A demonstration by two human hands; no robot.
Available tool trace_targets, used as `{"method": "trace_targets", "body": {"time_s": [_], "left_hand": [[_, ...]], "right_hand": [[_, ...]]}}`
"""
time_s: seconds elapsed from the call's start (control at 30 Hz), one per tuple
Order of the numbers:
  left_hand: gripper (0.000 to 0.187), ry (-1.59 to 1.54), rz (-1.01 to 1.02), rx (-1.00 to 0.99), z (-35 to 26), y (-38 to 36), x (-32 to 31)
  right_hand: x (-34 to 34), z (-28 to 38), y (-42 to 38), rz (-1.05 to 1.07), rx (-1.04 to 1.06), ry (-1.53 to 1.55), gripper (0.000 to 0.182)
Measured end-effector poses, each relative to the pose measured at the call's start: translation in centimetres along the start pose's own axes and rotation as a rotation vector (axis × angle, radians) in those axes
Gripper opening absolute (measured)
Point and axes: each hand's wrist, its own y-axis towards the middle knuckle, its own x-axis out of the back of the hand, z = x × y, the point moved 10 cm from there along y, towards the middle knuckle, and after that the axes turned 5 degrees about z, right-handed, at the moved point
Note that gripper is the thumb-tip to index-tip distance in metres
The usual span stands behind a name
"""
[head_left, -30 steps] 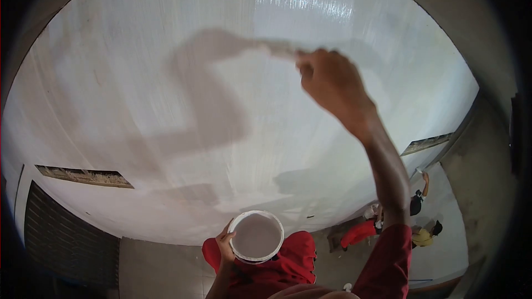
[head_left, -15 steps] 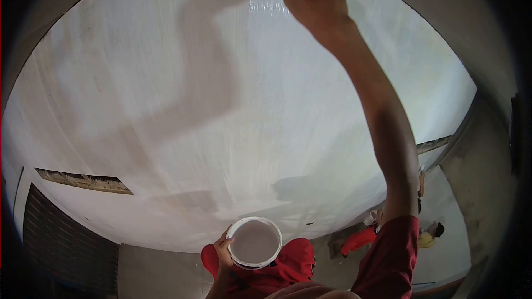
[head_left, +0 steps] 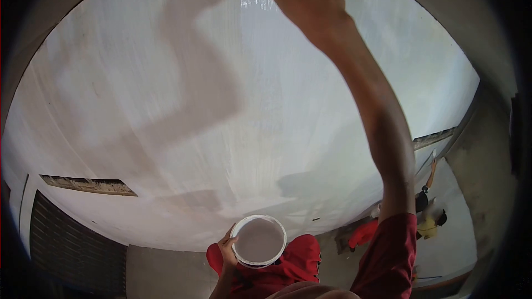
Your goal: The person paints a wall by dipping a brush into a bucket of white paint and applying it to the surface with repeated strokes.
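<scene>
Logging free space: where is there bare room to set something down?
Bare grey floor shows between the dark slatted panel and the wearer's red cloth trousers, left of the round white bucket in the left hand. It is crowded around the dark red sleeve: red legs left, a person in yellow right.

No legible text, label, brand, number or sign anywhere in view.
</scene>
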Motion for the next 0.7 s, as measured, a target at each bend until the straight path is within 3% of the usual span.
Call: {"method": "trace_targets", "body": {"time_s": [0.07, 0.1, 0.13, 0.2, 0.23, 0.3, 0.37, 0.4, 0.5, 0.6, 0.7], "left_hand": [[0.053, 0.024, -0.010, -0.011, -0.2, -0.2, 0.0], [0.052, 0.042, -0.007, -0.012, 0.0, 0.0, 0.1], [0.052, 0.055, -0.010, -0.011, 0.4, 0.2, 0.5], [0.052, 0.064, -0.018, 0.002, 0.4, 0.1, 0.5], [0.052, 0.061, -0.019, 0.017, -0.4, 0.2, 0.0], [0.052, 0.130, -0.005, -0.025, 0.1, -0.8, 0.7], [0.052, 0.219, 0.031, -0.126, 1.7, -0.1, 1.7], [0.052, 0.239, 0.045, -0.158, 1.5, 0.6, 1.5], [0.052, 0.028, 0.002, -0.027, 0.1, 0.4, 0.4], [0.053, 0.134, 0.010, -0.051, 0.4, 0.8, 0.9], [0.054, -0.019, -0.060, 0.067, -0.3, 0.2, -0.4]], "right_hand": [[-1.6, 0.9, -2.5, 0.049, 0.022, -0.005, 0.022], [-2.4, 1.7, -5.5, -0.079, 0.039, -0.036, 0.024], [-2.4, 4.1, -10.0, -0.399, 0.113, -0.316, 0.030], [-5.3, 6.0, -16.5, -0.026, 0.037, -0.268, 0.046], [-7.9, 6.4, -20.0, 0.321, -0.056, -0.157, 0.053], [-9.0, 9.5, -29.1, 0.307, 0.071, -0.243, 0.055], [-11.9, 9.2, -34.2, 0.691, 0.011, 0.026, 0.047], [-14.1, 8.7, -36.5, 1.040, -0.116, 0.254, 0.042], [-11.8, 5.8, -31.9, 0.998, -0.078, 0.356, 0.035], [-5.2, 1.1, -19.3, 0.647, -0.128, 0.092, 0.032], [0.1, -1.4, -8.3, 0.190, -0.130, 0.154, 0.022]]}}
